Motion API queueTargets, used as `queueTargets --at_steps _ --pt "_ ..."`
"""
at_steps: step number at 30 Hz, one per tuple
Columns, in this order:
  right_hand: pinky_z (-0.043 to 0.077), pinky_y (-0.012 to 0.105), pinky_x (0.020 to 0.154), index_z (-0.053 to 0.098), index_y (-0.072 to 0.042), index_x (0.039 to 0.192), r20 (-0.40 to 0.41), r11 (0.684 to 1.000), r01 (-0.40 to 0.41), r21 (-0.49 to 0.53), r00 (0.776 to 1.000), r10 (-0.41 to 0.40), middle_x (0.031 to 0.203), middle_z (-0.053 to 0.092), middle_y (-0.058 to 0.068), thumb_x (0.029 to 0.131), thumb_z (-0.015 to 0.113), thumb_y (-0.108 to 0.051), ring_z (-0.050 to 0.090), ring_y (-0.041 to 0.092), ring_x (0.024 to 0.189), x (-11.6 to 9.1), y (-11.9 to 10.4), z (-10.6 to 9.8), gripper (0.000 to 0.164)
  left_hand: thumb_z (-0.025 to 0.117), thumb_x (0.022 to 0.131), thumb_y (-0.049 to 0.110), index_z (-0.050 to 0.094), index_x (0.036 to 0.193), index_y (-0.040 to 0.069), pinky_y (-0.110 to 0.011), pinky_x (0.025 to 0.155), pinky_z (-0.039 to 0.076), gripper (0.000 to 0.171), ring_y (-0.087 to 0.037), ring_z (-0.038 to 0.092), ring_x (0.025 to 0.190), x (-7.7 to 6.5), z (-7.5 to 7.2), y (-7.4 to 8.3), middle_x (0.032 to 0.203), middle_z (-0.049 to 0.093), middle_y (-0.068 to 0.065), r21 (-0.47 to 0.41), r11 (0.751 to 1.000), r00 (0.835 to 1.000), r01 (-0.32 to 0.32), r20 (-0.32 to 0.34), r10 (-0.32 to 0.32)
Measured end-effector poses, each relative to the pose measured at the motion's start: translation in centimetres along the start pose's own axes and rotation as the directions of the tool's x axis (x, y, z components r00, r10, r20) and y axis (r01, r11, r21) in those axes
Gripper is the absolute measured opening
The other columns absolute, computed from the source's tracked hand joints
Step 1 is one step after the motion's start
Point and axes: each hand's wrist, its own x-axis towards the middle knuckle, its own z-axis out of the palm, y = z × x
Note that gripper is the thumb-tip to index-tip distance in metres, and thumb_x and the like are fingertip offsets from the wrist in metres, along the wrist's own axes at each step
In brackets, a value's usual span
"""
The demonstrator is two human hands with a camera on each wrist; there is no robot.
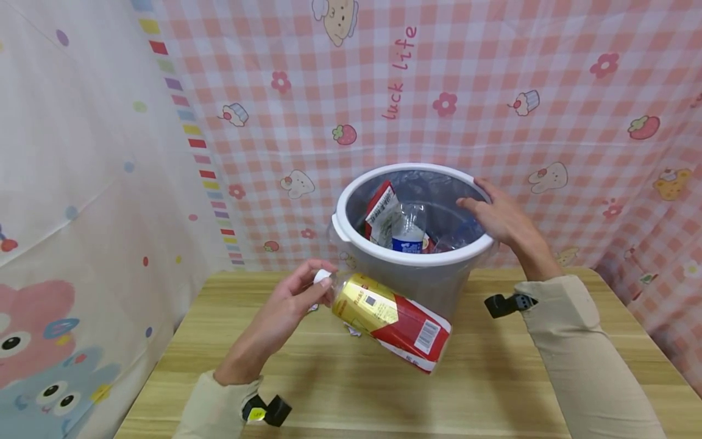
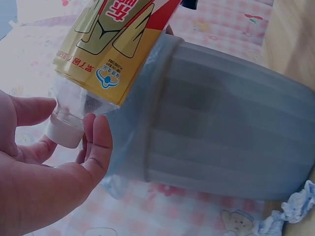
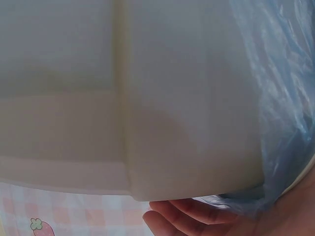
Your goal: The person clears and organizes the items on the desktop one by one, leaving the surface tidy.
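Observation:
My left hand (image 1: 285, 312) pinches a plastic bottle (image 1: 397, 317) by its white cap and neck. The bottle has a gold and red label and slants down to the right in front of a grey trash bin (image 1: 441, 283). In the left wrist view the thumb and fingers surround the cap (image 2: 65, 133). My right hand (image 1: 503, 214) grips the bin's white rim at the right, one digit inside, and others outside against the wall in the right wrist view. Inside the bin lie a clear bottle with a blue label (image 1: 407, 245) and a red and white package (image 1: 382, 213).
The bin stands upright on a wooden table (image 1: 263, 366), near its back edge. A translucent bluish bag (image 3: 283, 64) lines it and hangs over the rim. Crumpled paper (image 2: 298, 204) lies by its base. Checked cloth (image 1: 274, 122) hangs behind, with a white patterned cloth at left.

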Motion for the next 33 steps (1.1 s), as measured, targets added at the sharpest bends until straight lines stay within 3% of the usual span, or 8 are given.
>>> queueTargets --at_steps 7,12,21,26,33 --pt "0.039 0.059 0.103 0.006 -0.018 0.16 -0.005 1.0 0.0 0.0 1.0 0.0 0.157 0.023 0.03 0.099 0.045 -0.053 0.042 0.046 0.126 0.0 0.0 -0.1 0.08 0.048 0.104 0.019 0.05 0.128 0.008 -0.045 0.093 0.049 0.027 -0.025 0.057 0.094 0.3 0.1 1.5 0.098 0.056 -0.011 0.009 0.999 0.999 -0.048 -0.009 0.048" --pt "0.038 0.059 0.104 0.007 -0.016 0.16 -0.009 1.0 0.001 -0.007 1.0 -0.001 0.156 0.025 0.03 0.1 0.045 -0.051 0.043 0.045 0.126 0.1 0.1 -0.2 0.079 0.046 0.104 0.018 0.048 0.13 0.006 -0.047 0.095 0.048 0.029 -0.027 0.058 0.097 0.6 0.1 2.8 0.101 0.056 -0.01 0.015 0.997 0.997 -0.075 -0.001 0.075" --pt "0.043 0.056 0.098 0.008 -0.015 0.16 -0.018 1.0 0.003 -0.021 1.0 -0.004 0.154 0.028 0.032 0.1 0.044 -0.052 0.048 0.045 0.121 0.1 0.2 -0.1 0.079 0.046 0.104 0.014 0.048 0.127 0.006 -0.037 0.095 0.049 0.024 -0.023 0.057 0.096 1.3 0.3 4.8 0.104 0.054 -0.01 -0.039 0.99 0.991 -0.135 -0.006 0.135" --pt "0.036 0.061 0.104 0.007 -0.015 0.16 -0.01 1.0 0.005 -0.022 1.0 -0.005 0.156 0.023 0.032 0.1 0.042 -0.053 0.042 0.048 0.127 0.1 0.2 -0.2 0.079 0.047 0.104 0.013 0.049 0.126 0.004 -0.031 0.093 0.05 0.024 -0.021 0.055 0.096 1.8 0.1 5.7 0.108 0.053 -0.008 -0.081 0.984 0.986 -0.159 -0.057 0.155" --pt "0.035 0.063 0.105 0.007 -0.017 0.16 -0.004 1.0 0.0 -0.012 1.0 0.0 0.156 0.023 0.031 0.099 0.044 -0.053 0.039 0.05 0.129 0.1 0.1 -0.1 0.08 0.047 0.104 0.011 0.051 0.124 0.009 -0.03 0.092 0.05 0.02 -0.019 0.055 0.092 2.6 -0.5 6.9 0.103 0.05 -0.007 -0.119 0.974 0.975 -0.191 -0.135 0.175"
